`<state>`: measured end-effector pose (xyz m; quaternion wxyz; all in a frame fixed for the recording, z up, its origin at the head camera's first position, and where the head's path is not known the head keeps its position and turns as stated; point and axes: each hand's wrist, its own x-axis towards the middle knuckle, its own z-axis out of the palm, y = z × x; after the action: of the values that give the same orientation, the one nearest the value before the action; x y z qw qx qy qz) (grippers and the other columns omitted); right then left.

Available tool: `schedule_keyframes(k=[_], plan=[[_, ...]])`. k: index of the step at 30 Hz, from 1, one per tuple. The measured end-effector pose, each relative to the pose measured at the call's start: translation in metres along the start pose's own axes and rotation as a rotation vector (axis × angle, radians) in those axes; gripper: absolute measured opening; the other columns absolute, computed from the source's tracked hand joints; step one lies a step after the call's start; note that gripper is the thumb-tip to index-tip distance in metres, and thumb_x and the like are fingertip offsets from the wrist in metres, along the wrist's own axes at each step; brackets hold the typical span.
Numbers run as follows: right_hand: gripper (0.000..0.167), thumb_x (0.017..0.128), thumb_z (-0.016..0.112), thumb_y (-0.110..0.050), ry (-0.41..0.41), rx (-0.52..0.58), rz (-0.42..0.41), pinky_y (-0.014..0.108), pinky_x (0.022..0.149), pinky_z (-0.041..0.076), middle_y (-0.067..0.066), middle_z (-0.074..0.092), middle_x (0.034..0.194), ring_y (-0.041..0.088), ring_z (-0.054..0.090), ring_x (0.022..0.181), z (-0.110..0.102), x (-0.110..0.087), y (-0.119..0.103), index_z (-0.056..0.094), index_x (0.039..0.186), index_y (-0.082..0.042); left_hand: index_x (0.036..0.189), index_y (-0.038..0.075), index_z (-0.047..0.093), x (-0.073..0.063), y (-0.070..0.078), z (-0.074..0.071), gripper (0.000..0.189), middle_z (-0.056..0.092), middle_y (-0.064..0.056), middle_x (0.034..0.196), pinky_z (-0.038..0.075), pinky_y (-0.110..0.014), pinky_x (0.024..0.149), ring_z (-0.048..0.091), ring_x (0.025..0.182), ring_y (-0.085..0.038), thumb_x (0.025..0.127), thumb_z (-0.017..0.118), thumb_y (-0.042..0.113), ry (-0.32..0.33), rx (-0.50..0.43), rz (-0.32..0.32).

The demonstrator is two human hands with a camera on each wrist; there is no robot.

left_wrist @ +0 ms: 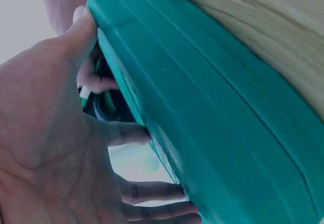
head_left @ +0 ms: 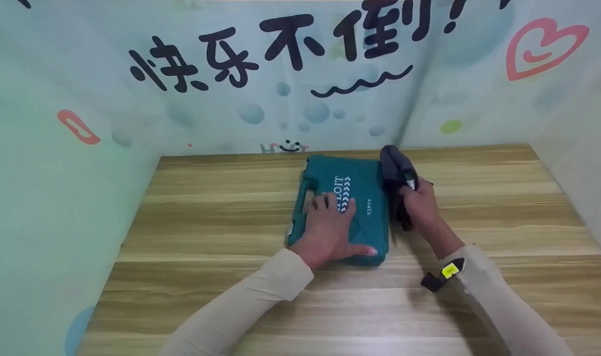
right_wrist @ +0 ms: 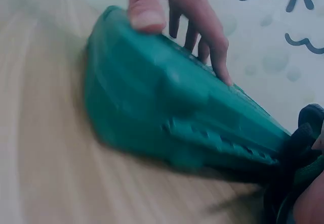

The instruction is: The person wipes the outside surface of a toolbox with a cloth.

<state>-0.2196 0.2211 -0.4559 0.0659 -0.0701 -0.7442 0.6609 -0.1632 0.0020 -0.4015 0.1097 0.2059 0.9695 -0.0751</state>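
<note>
A teal plastic tool case (head_left: 369, 175) with white lettering lies flat on the wooden table. My left hand (head_left: 325, 228) rests spread on its lid, the thumb near the front right corner. In the left wrist view the fingertips (left_wrist: 132, 134) touch the lid's edge and the case (left_wrist: 212, 102) fills the right half. My right hand (head_left: 423, 205) grips a dark grey, folded, cloth-like item (head_left: 393, 170) against the case's right side. Part of that dark item (right_wrist: 291, 155) shows at the right wrist view's edge, touching the case's hinge side; its exact kind is unclear.
The wooden tabletop (head_left: 206, 222) extends on both sides of the case. Behind it hangs a pale printed backdrop (head_left: 191, 118) with large black characters, and side walls (head_left: 58, 198) border the table. A black strap with a yellow tag (head_left: 449, 270) sits on the right sleeve.
</note>
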Motion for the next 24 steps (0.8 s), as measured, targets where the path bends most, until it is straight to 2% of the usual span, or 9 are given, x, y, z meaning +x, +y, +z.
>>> schedule_keyframes(k=[4, 7, 10, 13, 15, 18, 21, 24], plan=[[0.018, 0.086, 0.048, 0.008, -0.016, 0.029, 0.033, 0.032, 0.076, 0.038, 0.017, 0.048, 0.098, 0.027, 0.047, 0.088, 0.009, 0.012, -0.002, 0.053, 0.103, 0.009, 0.163, 0.022, 0.023, 0.004, 0.006, 0.0, 0.121, 0.03, -0.027, 0.153, 0.036, -0.052, 0.11, 0.035, 0.135, -0.044, 0.071, 0.033, 0.099, 0.009, 0.029, -0.021], [0.021, 0.088, 0.047, 0.006, -0.026, 0.022, 0.062, 0.032, 0.077, 0.038, 0.016, 0.047, 0.099, 0.027, 0.047, 0.089, 0.012, 0.019, -0.003, 0.053, 0.108, 0.007, 0.163, 0.021, 0.023, 0.005, 0.006, -0.001, 0.123, 0.029, -0.027, 0.154, 0.036, -0.051, 0.11, 0.035, 0.134, -0.045, 0.07, 0.033, 0.1, 0.005, 0.036, -0.022], [0.028, 0.09, 0.046, 0.005, -0.047, 0.012, 0.093, 0.033, 0.079, 0.037, 0.017, 0.045, 0.103, 0.029, 0.046, 0.093, 0.012, 0.024, -0.003, 0.051, 0.117, 0.008, 0.164, 0.019, 0.021, 0.007, 0.002, -0.004, 0.123, 0.024, -0.028, 0.157, 0.034, -0.053, 0.111, 0.029, 0.14, -0.047, 0.071, 0.041, 0.098, -0.021, -0.001, 0.022], [0.03, 0.093, 0.044, 0.004, -0.081, 0.0, 0.112, 0.033, 0.082, 0.036, 0.017, 0.043, 0.107, 0.03, 0.045, 0.098, 0.011, 0.026, -0.004, 0.048, 0.122, 0.007, 0.165, 0.018, 0.016, 0.008, -0.006, -0.007, 0.124, 0.012, -0.027, 0.163, 0.028, -0.054, 0.114, 0.015, 0.148, -0.047, 0.073, 0.055, 0.091, -0.085, -0.088, 0.077], [0.025, 0.093, 0.044, 0.003, -0.098, -0.013, 0.107, 0.033, 0.081, 0.036, 0.016, 0.043, 0.104, 0.03, 0.045, 0.096, 0.01, 0.027, -0.004, 0.049, 0.118, 0.006, 0.165, 0.019, 0.012, 0.009, -0.012, -0.009, 0.124, 0.004, -0.025, 0.166, 0.024, -0.054, 0.116, 0.006, 0.15, -0.045, 0.074, 0.063, 0.085, -0.13, -0.154, 0.097], [0.015, 0.091, 0.045, 0.004, -0.109, -0.025, 0.079, 0.033, 0.076, 0.036, 0.014, 0.043, 0.096, 0.028, 0.046, 0.09, 0.01, 0.029, -0.002, 0.049, 0.106, 0.003, 0.165, 0.02, 0.01, 0.01, -0.017, -0.01, 0.124, -0.002, -0.023, 0.167, 0.021, -0.054, 0.116, 0.0, 0.151, -0.043, 0.074, 0.069, 0.081, -0.163, -0.211, 0.106], [0.009, 0.089, 0.047, 0.006, -0.106, -0.043, 0.045, 0.033, 0.073, 0.037, 0.013, 0.042, 0.09, 0.027, 0.046, 0.084, 0.011, 0.029, 0.002, 0.047, 0.096, 0.001, 0.165, 0.02, 0.012, 0.009, -0.018, -0.008, 0.124, -0.001, -0.023, 0.167, 0.02, -0.055, 0.116, 0.0, 0.151, -0.044, 0.073, 0.069, 0.08, -0.141, -0.239, 0.119], [0.01, 0.09, 0.047, 0.004, -0.117, -0.058, 0.037, 0.034, 0.075, 0.037, 0.014, 0.044, 0.093, 0.028, 0.047, 0.086, 0.011, 0.025, 0.004, 0.048, 0.099, 0.002, 0.165, 0.019, 0.013, 0.008, -0.02, -0.005, 0.125, -0.001, -0.024, 0.167, 0.019, -0.054, 0.117, -0.001, 0.151, -0.044, 0.073, 0.069, 0.081, -0.116, -0.261, 0.129]])
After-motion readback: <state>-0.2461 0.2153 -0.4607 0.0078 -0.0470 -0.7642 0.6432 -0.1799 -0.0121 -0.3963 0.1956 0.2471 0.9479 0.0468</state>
